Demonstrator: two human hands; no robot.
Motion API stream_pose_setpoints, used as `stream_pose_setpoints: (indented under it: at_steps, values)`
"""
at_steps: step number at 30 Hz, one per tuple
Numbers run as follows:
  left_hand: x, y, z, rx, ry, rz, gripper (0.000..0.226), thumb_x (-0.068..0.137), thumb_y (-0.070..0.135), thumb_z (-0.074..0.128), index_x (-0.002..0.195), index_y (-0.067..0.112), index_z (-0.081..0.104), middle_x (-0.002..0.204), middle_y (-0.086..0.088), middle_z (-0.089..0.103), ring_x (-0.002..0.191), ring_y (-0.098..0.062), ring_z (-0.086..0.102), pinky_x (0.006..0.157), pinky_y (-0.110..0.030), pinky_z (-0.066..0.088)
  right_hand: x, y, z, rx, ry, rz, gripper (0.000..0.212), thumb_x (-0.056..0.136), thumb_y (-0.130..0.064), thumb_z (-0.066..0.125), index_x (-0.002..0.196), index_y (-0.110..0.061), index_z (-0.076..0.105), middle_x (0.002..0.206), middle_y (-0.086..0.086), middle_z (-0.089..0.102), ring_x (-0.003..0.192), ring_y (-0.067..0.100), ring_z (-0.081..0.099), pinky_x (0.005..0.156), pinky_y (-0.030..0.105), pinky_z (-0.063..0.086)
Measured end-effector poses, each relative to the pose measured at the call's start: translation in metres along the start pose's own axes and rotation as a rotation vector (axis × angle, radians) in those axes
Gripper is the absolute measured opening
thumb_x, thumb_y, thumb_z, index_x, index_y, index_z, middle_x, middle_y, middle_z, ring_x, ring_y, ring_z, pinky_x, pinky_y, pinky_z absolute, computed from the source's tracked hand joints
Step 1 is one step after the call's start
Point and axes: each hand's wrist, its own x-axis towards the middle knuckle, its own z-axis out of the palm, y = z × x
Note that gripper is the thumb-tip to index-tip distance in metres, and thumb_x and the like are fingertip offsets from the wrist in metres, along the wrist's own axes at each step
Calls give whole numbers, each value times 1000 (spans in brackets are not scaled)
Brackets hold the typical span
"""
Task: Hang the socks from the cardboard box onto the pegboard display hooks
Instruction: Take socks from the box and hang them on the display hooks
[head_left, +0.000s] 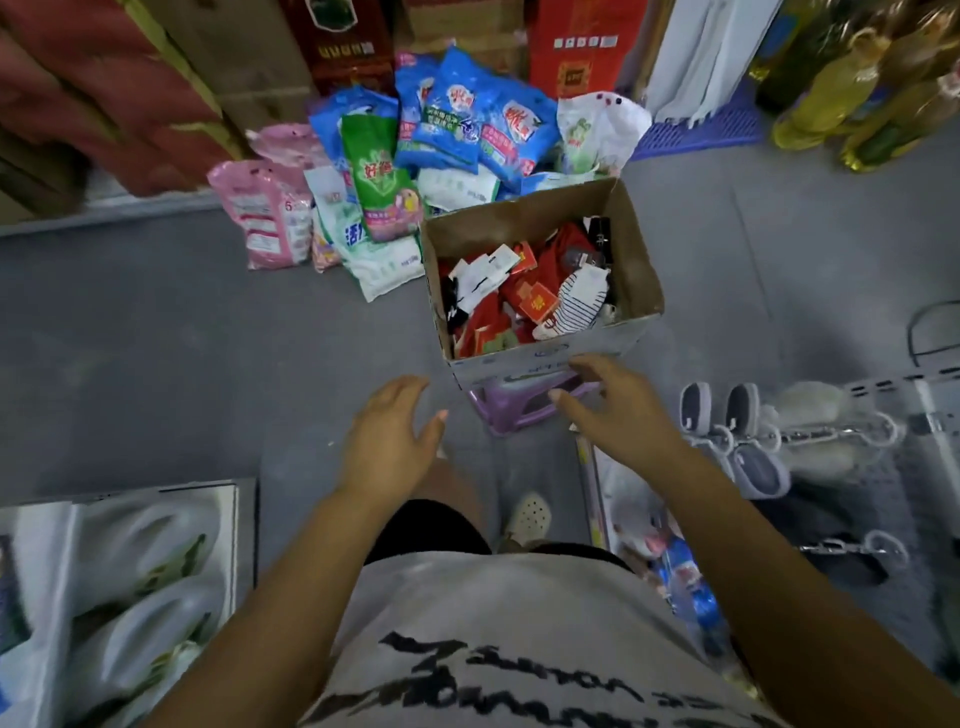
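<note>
Where the grey floor meets a heap of detergent bags, the open cardboard box sits just in front of that heap, on a purple stool. Packaged socks, mostly red and white, lie inside the box. Both hands are empty, with the fingers loosely spread. The left hand hovers left of the stool, and the right hand is at the box's front wall. A striped sock lies toward the box's right side.
</note>
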Motion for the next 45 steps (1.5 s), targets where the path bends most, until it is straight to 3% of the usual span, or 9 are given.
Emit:
stream_pose_setpoints:
  at_steps: [15,17,22,27,31,37,40,43,45]
  values:
    - [249,-21,-1,-128,-389,-258,82,103,47,48,159,-1,12,164,-21,24,149,-34,30,123,-45,26,221,1,4,19,22,442,54,93,-41,68,138,-15,54,138,7,60,121,26,60,94,34,51]
    - [265,-22,11,-207,-411,-352,80,104,49,44,159,1,11,163,-21,28,148,-35,33,121,-47,30,244,13,17,60,-4,520,48,95,-41,64,134,-15,55,128,3,62,105,20,63,77,25,51]
    - [284,-28,47,-318,-345,-501,38,108,41,35,124,7,39,98,-7,59,95,-30,62,74,-34,45,285,48,47,91,-52,637,31,99,-31,61,123,-12,56,100,1,60,64,-1,50,37,4,35]
    - [273,-37,64,-302,-253,-446,33,110,34,32,128,6,33,69,3,46,58,-13,49,48,-28,29,301,65,66,3,-100,673,37,95,-31,64,122,-8,55,106,10,65,79,21,62,58,22,47]
    - [272,-38,64,-359,-212,-451,28,110,34,34,122,9,38,76,4,51,66,-15,53,54,-27,35,296,64,72,184,-65,743,33,96,-25,66,122,-6,63,104,11,67,64,9,56,35,8,38]
    - [245,-1,53,-360,143,-600,31,104,43,51,104,12,52,81,3,58,70,-3,59,61,-16,42,248,46,41,384,16,717,12,98,-28,62,108,-20,63,103,6,69,93,24,68,72,35,59]
    - [239,23,54,-550,-102,-592,40,101,57,48,87,20,58,74,5,65,63,5,64,61,-9,47,217,30,22,524,9,700,5,97,-27,66,98,-23,65,99,11,72,88,26,73,75,39,62]
    - [246,43,57,-725,-499,-704,51,92,74,46,100,27,66,99,0,77,94,-16,74,91,-40,57,197,12,11,650,-100,629,9,97,-26,66,99,-18,69,89,18,71,72,25,67,69,32,59]
    - [249,53,60,-949,-516,-804,43,94,61,57,113,24,67,108,-2,78,102,-20,74,96,-43,56,195,2,8,711,-186,583,7,97,-24,65,98,-19,70,87,23,69,73,28,64,69,34,57]
